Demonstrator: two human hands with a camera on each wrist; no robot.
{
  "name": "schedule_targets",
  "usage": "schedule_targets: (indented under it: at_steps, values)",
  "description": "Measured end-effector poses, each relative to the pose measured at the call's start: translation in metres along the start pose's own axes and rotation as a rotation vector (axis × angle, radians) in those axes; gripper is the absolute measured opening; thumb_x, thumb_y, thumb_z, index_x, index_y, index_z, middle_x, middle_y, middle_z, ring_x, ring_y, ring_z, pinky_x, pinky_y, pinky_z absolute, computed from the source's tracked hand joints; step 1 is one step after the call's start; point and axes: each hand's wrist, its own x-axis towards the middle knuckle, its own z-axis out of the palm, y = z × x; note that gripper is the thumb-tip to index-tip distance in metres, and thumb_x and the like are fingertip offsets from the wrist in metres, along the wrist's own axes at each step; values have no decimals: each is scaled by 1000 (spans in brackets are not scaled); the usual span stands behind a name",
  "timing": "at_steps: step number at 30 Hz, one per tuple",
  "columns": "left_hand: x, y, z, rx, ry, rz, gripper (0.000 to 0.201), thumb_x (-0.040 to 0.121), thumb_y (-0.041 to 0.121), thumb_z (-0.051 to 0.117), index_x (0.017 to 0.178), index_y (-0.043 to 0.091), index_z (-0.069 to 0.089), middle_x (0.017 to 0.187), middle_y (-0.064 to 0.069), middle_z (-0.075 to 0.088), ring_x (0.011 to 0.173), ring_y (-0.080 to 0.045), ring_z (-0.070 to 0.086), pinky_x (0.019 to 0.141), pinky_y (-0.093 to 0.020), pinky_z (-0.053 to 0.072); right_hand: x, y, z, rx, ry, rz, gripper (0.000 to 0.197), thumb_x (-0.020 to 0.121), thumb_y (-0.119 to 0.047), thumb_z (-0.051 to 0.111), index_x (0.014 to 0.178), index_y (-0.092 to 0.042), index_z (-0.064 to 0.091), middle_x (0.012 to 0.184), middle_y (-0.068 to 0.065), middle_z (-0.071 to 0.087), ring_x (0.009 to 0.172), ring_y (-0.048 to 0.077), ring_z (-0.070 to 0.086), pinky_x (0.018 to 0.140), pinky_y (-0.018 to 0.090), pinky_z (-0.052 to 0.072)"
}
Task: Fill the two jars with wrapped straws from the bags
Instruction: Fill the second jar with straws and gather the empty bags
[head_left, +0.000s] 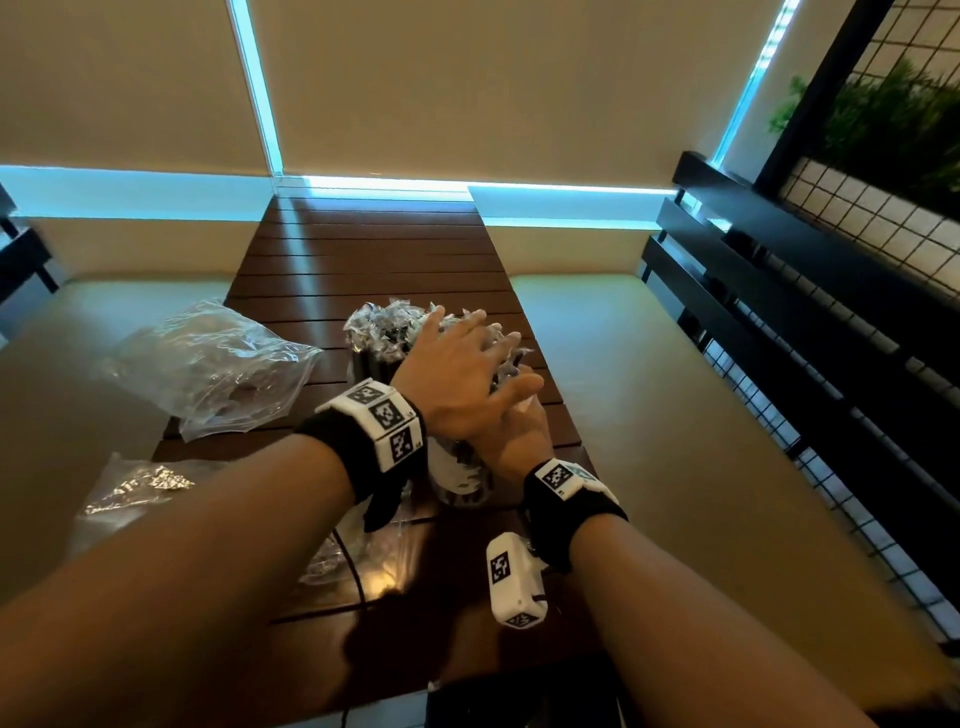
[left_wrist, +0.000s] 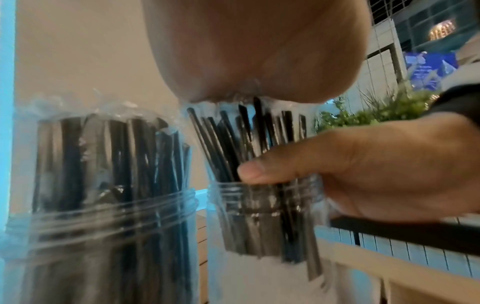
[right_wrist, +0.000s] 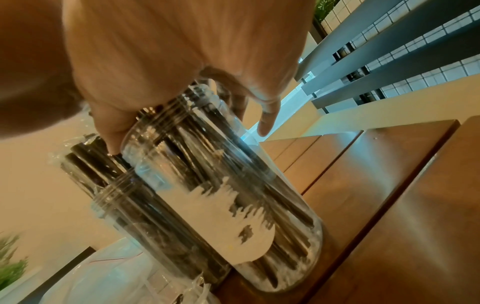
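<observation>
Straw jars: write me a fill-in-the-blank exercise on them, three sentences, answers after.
1. The straws in both jars are ____ in colour.
2. The left hand lies flat on the tops of the straws; the ____ hand grips the neck of the near jar.
3. The far jar and the near jar stand on a ____ table made of slats.

Answers: black; right; wooden

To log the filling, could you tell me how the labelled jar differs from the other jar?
The labelled jar is gripped at its neck by the right hand, the left hand pressing its straws; the other jar stands unheld. The labelled jar's straws lean loosely; the other jar's are packed. Both are clear.
</observation>
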Motion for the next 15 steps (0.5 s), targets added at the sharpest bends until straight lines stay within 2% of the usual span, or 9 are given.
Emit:
schedule_targets:
  at_steps: [2, 4, 5, 7, 8, 10, 12, 14, 15]
  values:
    - [2, -6, -6, -160, 20, 7, 85, 88, 75, 3, 156, 27, 14, 162, -3, 23, 150, -20, 18, 121, -55, 4, -2, -3, -5, -24, 78, -46, 105, 63, -62, 76, 148, -25, 27, 146, -1, 37, 132, 19, 41, 93, 13, 36]
    - [-1, -9, -22, -394, 99, 11, 85, 87, 75, 9, 156, 26, 17, 159, -5, 25, 140, -19, 34, 117, -48, 23, -8, -11, -11, 9, 161, -47, 122, 48, -78, 72, 148, -32, 18, 148, -2, 31, 135, 20, 36, 104, 38, 41]
    - [-4, -11, -32, -488, 156, 9, 85, 86, 73, 12, 154, 24, 23, 155, -5, 30, 131, -15, 40, 111, -40, 31, -11, -16, -15, 18, 197, -66, 125, 47, -81, 71, 149, -34, 14, 151, -2, 27, 137, 20, 32, 108, 47, 38]
    - [-12, -17, -47, -585, 268, -15, 76, 91, 67, 19, 147, 19, 39, 143, -5, 40, 120, -8, 40, 103, -31, 34, -17, -32, -25, 14, 276, -149, 124, 53, -85, 66, 152, -33, 12, 155, -1, 20, 141, 21, 25, 112, 46, 26]
    - [-16, -22, -54, -598, 314, -34, 67, 96, 61, 23, 141, 17, 46, 137, -5, 44, 118, -7, 41, 102, -30, 35, -19, -41, -28, 11, 328, -201, 120, 56, -86, 61, 152, -30, 15, 155, 1, 20, 141, 21, 24, 110, 43, 22]
    - [-25, -37, -62, -595, 410, -67, 49, 102, 48, 29, 129, 17, 56, 123, -3, 51, 111, -8, 45, 97, -29, 37, -22, -63, -34, -5, 459, -310, 102, 66, -81, 57, 147, -26, 29, 150, 5, 29, 135, 20, 30, 105, 38, 26]
    - [-36, -57, -63, -555, 497, -134, 34, 103, 38, 39, 117, 16, 61, 112, -1, 55, 101, -11, 51, 87, -28, 40, -26, -85, -35, -87, 575, -488, 68, 77, -62, 61, 132, -22, 50, 136, 5, 43, 122, 21, 42, 96, 35, 33]
    - [-53, -84, -54, -525, 508, -274, 20, 97, 24, 50, 109, 15, 64, 108, -2, 60, 94, -16, 56, 83, -29, 42, -34, -106, -28, -235, 559, -747, 31, 84, -39, 61, 105, -16, 64, 111, 5, 59, 100, 24, 52, 81, 34, 38]
    - [-64, -98, -45, -507, 456, -352, 18, 93, 17, 53, 105, 15, 66, 107, -3, 63, 93, -19, 58, 82, -32, 45, -38, -113, -19, -299, 463, -852, 19, 86, -29, 60, 95, -13, 64, 97, 5, 62, 88, 25, 54, 73, 35, 39]
